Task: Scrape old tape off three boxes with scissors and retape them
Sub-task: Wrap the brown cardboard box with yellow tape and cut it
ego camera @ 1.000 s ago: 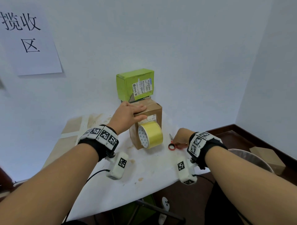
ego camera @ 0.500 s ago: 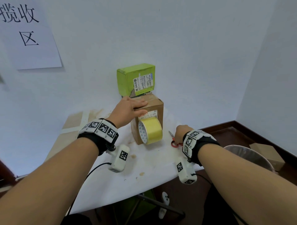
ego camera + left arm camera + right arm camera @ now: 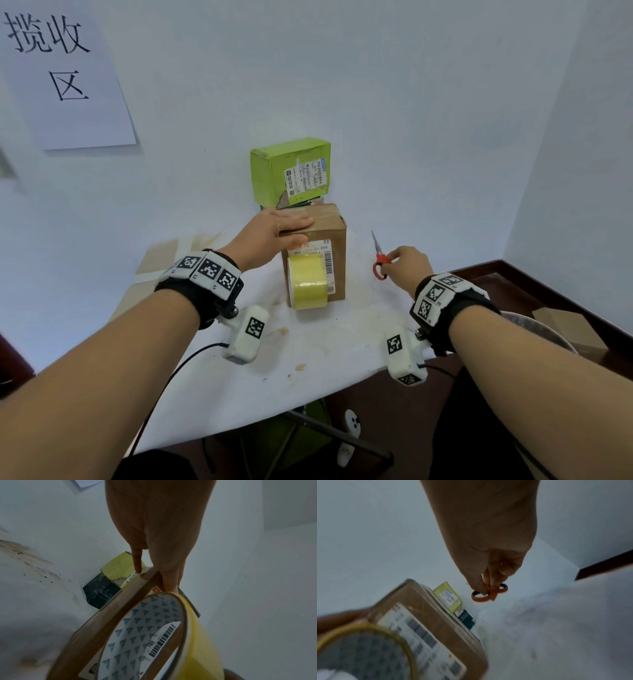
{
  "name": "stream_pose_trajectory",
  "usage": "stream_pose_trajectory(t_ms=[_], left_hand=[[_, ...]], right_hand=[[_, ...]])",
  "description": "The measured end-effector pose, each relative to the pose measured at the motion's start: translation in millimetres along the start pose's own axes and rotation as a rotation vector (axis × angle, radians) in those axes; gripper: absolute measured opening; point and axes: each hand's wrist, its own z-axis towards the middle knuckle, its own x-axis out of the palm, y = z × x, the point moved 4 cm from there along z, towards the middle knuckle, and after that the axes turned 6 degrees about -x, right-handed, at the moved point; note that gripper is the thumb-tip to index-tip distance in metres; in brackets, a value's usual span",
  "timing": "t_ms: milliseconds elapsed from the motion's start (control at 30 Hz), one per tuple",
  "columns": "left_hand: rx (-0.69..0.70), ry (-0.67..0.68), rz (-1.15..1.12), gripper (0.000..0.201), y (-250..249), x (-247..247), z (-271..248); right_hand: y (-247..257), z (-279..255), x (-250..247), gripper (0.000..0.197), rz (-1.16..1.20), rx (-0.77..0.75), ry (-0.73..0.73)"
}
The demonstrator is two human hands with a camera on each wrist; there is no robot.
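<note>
The left hand (image 3: 274, 228) lies flat on the brown box (image 3: 317, 253); the right hand (image 3: 407, 267), at its 3 o'clock, pinches the scissors (image 3: 379, 257). I judge scraping not yet begun: the tape roll (image 3: 306, 282) leans unused against the box, and the green box (image 3: 291, 171) waits at 12 o'clock.

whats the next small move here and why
Probably bring the scissors over to the top of the brown box. The right hand grips their red handles off the table, and the left hand lies flat on the box top, steadying it.

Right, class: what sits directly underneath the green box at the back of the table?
The green box rests on a dark box that the left wrist view shows beneath it. In the head view the brown box covers most of it.
</note>
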Motion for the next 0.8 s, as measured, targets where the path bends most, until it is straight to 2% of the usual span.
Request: stream_pose_trajectory(t_ms=[100,200,300,433,500,567,667,700,800], left_hand=[[0.012,0.006,-0.006,0.044,-1,-4,-1],[0.020,-0.005,0.034,0.045,-3,-7,-3],[0.027,-0.013,0.052,0.045,-8,-8,-2],[0.067,0.006,-0.079,0.043,-15,-7,-6],[0.023,0.028,-0.171,0.042,-6,-8,-9],[-0.080,-0.050,-0.271,0.031,10,-14,-10],[-0.230,-0.217,-0.400,0.013,27,-23,-17],[-0.271,-0.228,-0.432,0.013,30,-24,-18],[-0.392,-0.151,-0.597,0.016,31,-18,-21]], right_hand=[[16,4,-19,0.022,0.237,-0.077,-0.195],[52,4,-31,0.020,0.346,-0.276,-0.284],[94,-1,-26,0.023,0.350,-0.457,-0.220],[121,-1,0,0.036,0.256,-0.583,0.058],[120,1,10,0.035,0.129,-0.630,0.132],[117,4,13,0.035,0.058,-0.638,0.124],[117,7,15,0.032,0.092,-0.615,0.107],[119,7,16,0.031,0.090,-0.614,0.103],[121,5,17,0.030,0.044,-0.623,0.080]])
